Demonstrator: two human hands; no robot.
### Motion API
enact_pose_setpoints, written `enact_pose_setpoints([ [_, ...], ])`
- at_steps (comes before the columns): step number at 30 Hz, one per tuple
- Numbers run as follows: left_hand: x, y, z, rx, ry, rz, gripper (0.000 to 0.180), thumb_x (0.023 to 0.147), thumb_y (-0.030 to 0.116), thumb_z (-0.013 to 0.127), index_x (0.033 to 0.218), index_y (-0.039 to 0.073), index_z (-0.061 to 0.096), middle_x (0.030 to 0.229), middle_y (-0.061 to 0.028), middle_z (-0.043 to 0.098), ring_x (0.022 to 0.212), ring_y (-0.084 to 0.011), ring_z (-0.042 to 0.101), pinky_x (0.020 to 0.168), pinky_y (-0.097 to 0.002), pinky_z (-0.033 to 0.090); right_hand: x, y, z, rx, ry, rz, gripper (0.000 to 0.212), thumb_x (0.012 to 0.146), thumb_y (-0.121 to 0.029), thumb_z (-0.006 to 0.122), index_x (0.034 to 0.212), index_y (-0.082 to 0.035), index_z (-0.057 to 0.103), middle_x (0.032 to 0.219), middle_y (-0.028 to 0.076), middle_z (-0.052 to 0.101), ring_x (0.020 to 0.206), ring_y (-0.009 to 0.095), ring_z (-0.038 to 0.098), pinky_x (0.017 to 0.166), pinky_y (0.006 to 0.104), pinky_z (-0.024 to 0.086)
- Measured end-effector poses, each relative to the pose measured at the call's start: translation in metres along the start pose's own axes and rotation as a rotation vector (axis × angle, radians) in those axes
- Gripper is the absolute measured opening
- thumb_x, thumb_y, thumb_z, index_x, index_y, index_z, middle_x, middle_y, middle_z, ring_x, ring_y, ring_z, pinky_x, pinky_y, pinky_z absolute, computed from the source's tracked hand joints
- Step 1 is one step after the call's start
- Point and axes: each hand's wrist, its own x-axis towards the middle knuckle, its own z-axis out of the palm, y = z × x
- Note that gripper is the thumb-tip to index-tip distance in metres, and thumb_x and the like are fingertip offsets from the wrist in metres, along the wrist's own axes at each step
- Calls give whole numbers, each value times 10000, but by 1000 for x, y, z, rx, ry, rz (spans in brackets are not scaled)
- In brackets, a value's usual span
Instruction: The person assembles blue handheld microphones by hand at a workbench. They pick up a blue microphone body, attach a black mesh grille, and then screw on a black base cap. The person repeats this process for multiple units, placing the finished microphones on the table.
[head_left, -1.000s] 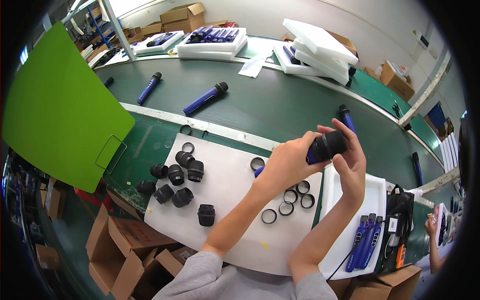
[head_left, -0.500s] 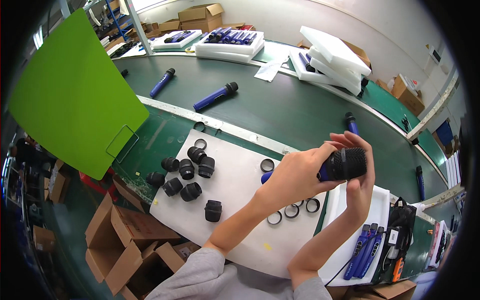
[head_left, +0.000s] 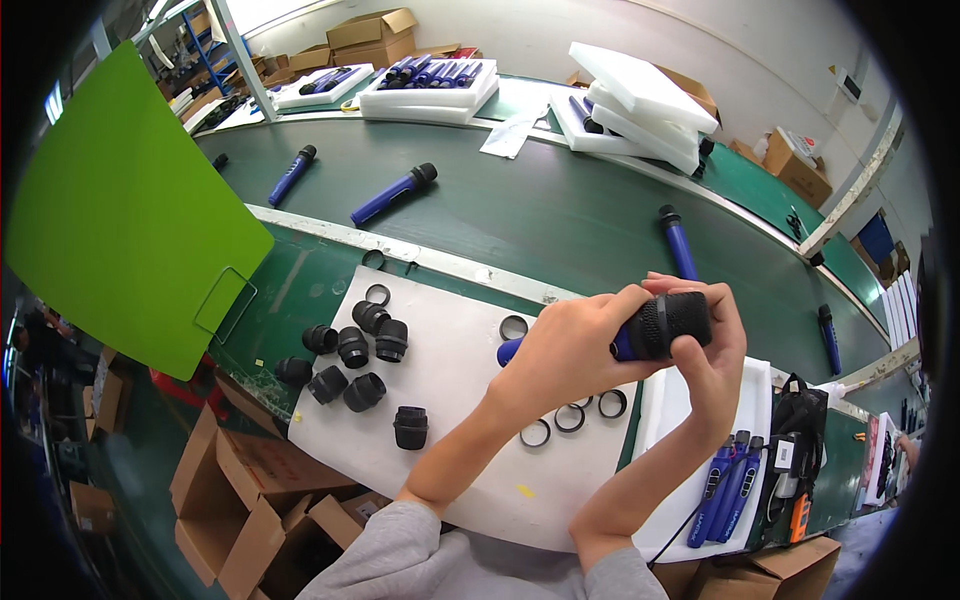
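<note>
A blue handheld microphone with a black mesh head (head_left: pixel 684 322) is held in both hands above the white work sheet. My left hand (head_left: pixel 578 342) is wrapped round its blue body, whose tail end shows left of the wrist. My right hand (head_left: pixel 718 372) grips the mesh head, thumb pressed on its near side and fingers over the top. Below and beside the hands lie several thin black rings (head_left: pixel 569 419). Farther left on the sheet (head_left: pixel 470 475) stand several loose black microphone heads (head_left: pixel 410 428); another ring (head_left: pixel 513 328) lies just beyond my left hand.
Blue microphones (head_left: pixel 393 193) lie spaced along the green conveyor belt (head_left: pixel 540 210) beyond a pale rail. At right, a white foam tray (head_left: pixel 655 425) holds several microphones beside a black bag (head_left: pixel 800 430). A green panel (head_left: pixel 130 220) rises at left; open cardboard boxes (head_left: pixel 245 470) stand below.
My right thumb has moved up onto the near side of the mesh head. The whole view has shifted slightly, so things appear farther left. Both hands keep hold of the microphone.
</note>
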Motion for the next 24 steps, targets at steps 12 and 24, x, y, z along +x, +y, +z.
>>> enact_pose_setpoints([
  [12, 2, -8, -1, 38, -66, -109, 474, 727, 273, 883, 1055, 41, 631, 817, -160, 708, 731, -327, 714, 658, -382, 556, 3, 9, -7, 108, 39, -47, 624, 854, -332, 806, 1275, 75, 590, 1161, 220, 693, 1077, 245, 667, 987, 379, 498],
  [24, 2, -10, 3, 71, -4, -108, 448, 750, 278, 869, 1044, 35, 635, 821, -172, 709, 725, -336, 715, 642, -392, 557, 4, 4, -1, 71, 62, 1, 601, 877, -345, 789, 1266, 69, 592, 1145, 204, 704, 1071, 229, 672, 985, 360, 504],
])
